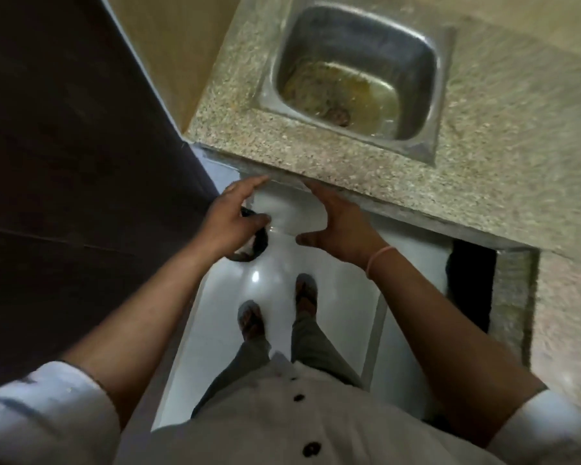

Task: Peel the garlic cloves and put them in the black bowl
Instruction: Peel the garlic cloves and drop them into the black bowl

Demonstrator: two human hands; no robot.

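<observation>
My left hand (230,218) is out in front of me, just below the counter edge. A dark ring-shaped thing, apparently the black bowl (258,244), hangs under it, with the thumb hooked over its rim and the fingers stretched forward. My right hand (341,223) is spread, thumb out, holding nothing. Between the hands is a pale, glossy, blurred shape (287,211) that I cannot identify. No garlic cloves are in view.
A speckled stone counter (316,152) runs across ahead, with a stained steel sink (356,75) set in it. A dark door or wall (64,162) stands at my left. A white tiled floor (269,280) and my sandalled feet are below. A dark gap opens under the counter at right.
</observation>
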